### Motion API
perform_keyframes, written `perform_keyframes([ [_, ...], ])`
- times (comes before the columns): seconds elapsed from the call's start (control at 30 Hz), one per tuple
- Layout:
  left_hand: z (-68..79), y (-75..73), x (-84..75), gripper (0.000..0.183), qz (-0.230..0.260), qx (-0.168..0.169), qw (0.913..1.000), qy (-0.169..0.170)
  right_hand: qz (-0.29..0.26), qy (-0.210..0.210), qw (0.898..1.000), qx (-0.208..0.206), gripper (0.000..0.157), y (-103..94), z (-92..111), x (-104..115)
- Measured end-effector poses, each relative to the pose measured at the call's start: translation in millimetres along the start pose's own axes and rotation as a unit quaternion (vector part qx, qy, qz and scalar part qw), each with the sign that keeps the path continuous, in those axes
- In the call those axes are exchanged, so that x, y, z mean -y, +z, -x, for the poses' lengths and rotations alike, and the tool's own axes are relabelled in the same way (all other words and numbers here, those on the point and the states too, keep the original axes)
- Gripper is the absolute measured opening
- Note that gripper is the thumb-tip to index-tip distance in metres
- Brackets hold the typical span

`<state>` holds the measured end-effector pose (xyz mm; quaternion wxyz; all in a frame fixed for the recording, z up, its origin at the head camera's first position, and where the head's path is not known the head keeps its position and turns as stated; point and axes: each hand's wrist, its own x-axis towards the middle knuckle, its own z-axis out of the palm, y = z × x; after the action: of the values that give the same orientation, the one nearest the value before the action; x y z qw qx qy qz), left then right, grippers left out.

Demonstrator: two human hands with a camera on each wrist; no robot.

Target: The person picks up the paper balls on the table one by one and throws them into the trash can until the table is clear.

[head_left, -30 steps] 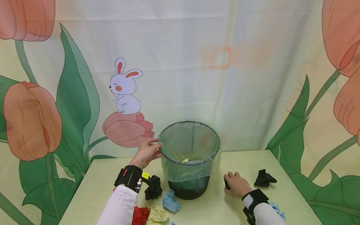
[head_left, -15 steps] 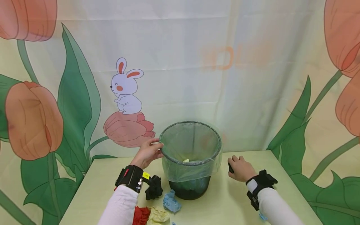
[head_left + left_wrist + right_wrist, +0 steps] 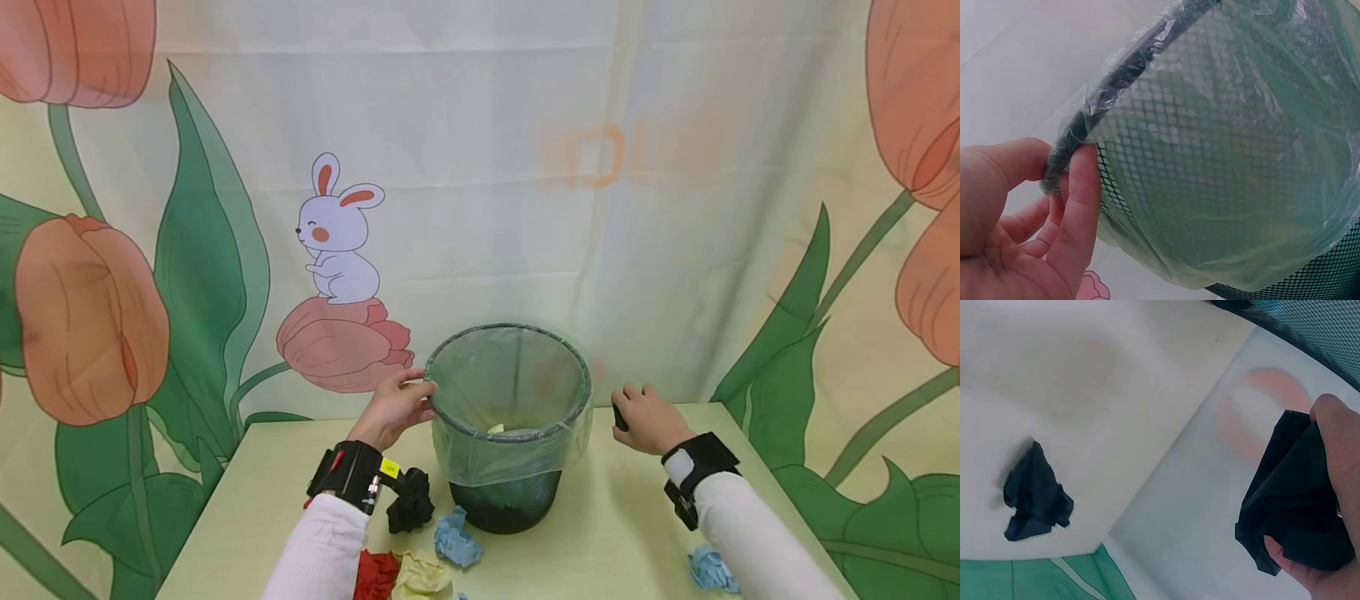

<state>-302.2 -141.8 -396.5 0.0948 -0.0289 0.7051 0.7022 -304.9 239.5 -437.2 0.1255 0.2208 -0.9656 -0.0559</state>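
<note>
A dark mesh wastebasket [image 3: 504,508] with a clear green liner bag [image 3: 487,462] folded over its rim stands on the table. My left hand [image 3: 393,408] pinches the basket's left rim through the liner; the left wrist view shows thumb and fingers on either side of it. To the right of the basket, raised off the table, my right hand [image 3: 651,421] grips a crumpled black paper [image 3: 1294,494]. Down inside the basket shows a small pale yellow scrap [image 3: 496,428]. In the right wrist view a second black crumpled paper [image 3: 1035,497] lies on the table.
Before the basket lie a black crumpled paper [image 3: 410,500], a blue one [image 3: 457,537], a red one [image 3: 375,575] and a yellow one [image 3: 420,577]. Another blue one [image 3: 712,570] is under the right forearm. A printed curtain [image 3: 480,208] hangs behind the table [image 3: 592,533].
My right hand has risen and moved slightly right with the black paper, up beside the basket. The left hand keeps its hold on the rim.
</note>
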Motion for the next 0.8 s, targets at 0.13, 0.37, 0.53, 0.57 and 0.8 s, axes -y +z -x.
perform_keyframes([
  [0.13,3.1,-0.2,0.0,0.056,0.001,0.002,1.0000,0.004,-0.007,0.002,1.000,0.003,0.033,-7.7,-4,-2],
  [0.37,-0.1,0.0,3.2,0.053,-0.002,-0.010,0.9999,-0.009,-0.019,0.014,0.999,0.025,0.035,-20.1,-11,-4],
  [0.53,-0.1,0.5,2.6,0.053,-0.004,-0.013,0.9998,-0.017,-0.021,0.007,1.000,0.012,0.035,-28.0,-15,-6],
  [0.57,0.3,0.7,2.0,0.053,-0.003,-0.012,0.9998,-0.017,-0.022,0.004,1.000,0.007,0.035,-30.0,-16,-7],
  [0.8,-1.6,0.7,-1.9,0.055,-0.005,-0.008,0.9998,-0.014,-0.034,0.007,0.999,-0.007,0.035,-45.4,-23,-11],
])
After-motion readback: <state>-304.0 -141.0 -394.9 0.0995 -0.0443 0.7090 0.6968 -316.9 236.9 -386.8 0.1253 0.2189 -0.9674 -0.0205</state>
